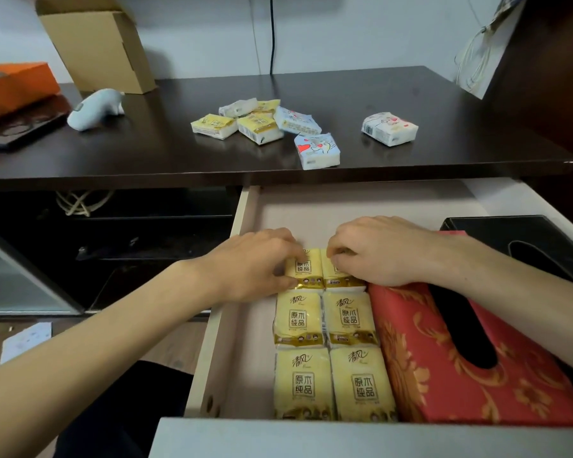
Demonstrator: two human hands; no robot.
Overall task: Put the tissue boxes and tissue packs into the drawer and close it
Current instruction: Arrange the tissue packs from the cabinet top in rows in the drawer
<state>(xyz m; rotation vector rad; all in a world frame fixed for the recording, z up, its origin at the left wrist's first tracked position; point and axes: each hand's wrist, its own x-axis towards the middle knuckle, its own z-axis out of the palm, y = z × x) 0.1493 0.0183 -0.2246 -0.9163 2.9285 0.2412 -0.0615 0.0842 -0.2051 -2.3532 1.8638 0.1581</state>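
The drawer stands pulled out below the dark desk. Inside it lie several yellow tissue packs in two columns, a red tissue box to their right and a black tissue box behind that. My left hand grips the far left yellow pack. My right hand grips the far right yellow pack beside it. On the desk top lie several more packs, yellow and white-blue, with one white pack apart at the right.
A cardboard box and an orange box stand at the desk's back left, with a pale grey toy figure near them. A black cable hangs down the wall. An open shelf with a cord coil lies left of the drawer.
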